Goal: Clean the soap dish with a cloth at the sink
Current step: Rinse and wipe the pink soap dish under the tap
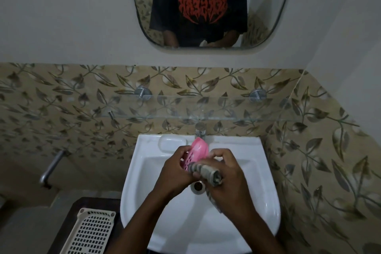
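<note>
A pink slotted soap dish [198, 149] is held tilted over the white sink [142, 192], just below the tap. My left hand [176, 169] grips its lower left side. My right hand [224, 173] is closed around a rolled grey patterned cloth [208, 172], whose end presses against the dish's lower edge. A tail of the cloth hangs down under my right wrist. The lower part of the dish is hidden by my fingers and the cloth.
The chrome tap [200, 130] stands at the back of the sink, with the drain [198, 186] below my hands. A glass shelf [206, 107] juts out above the tap. A cream perforated basket [90, 231] lies at lower left. A mirror [206, 6] hangs above.
</note>
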Demonstrator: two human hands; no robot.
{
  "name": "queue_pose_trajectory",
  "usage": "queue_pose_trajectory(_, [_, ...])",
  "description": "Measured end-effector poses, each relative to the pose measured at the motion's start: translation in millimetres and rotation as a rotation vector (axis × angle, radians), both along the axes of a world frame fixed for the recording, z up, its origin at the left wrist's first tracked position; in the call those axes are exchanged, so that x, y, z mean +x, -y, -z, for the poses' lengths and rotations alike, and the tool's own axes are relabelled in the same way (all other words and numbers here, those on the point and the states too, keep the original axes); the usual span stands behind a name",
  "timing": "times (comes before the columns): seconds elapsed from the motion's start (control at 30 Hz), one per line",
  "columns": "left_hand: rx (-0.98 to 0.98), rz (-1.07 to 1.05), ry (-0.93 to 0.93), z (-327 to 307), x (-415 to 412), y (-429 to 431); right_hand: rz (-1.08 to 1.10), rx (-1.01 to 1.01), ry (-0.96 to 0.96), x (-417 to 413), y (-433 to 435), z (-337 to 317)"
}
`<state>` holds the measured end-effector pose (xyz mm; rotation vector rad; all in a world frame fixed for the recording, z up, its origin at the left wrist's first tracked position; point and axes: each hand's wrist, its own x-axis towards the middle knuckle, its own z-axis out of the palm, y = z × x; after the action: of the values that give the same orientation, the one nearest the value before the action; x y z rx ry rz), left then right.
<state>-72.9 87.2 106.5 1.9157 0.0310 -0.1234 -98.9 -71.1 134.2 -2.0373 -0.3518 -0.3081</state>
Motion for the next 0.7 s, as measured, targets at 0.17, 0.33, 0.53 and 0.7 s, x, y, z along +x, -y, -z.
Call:
queue_pose_trajectory(0.17, [0.243, -0.012, 0.094, -4.7, -0.6, 5.4, 0.166, 0.473, -0.484, -0.1, 4.1, 4.1])
queue_pose_trajectory(0.33, [-0.249, 0.007, -0.098, -14.7, -6.7, -0.9, 0.149, 0.657, -0.618, 9.0, 30.4, -3.5])
queue_pose_trajectory(0.53, [-0.965, -0.182, -0.465, -15.6, -13.1, 0.1, 0.022, 0.707, -0.752, 5.3, 34.0, 0.2])
queue_pose_trajectory(0.7, [-1.232, -0.108, -0.588, -12.9, -25.2, 10.7, -0.001, 0.481, -0.682, 4.3, 33.0, 8.2])
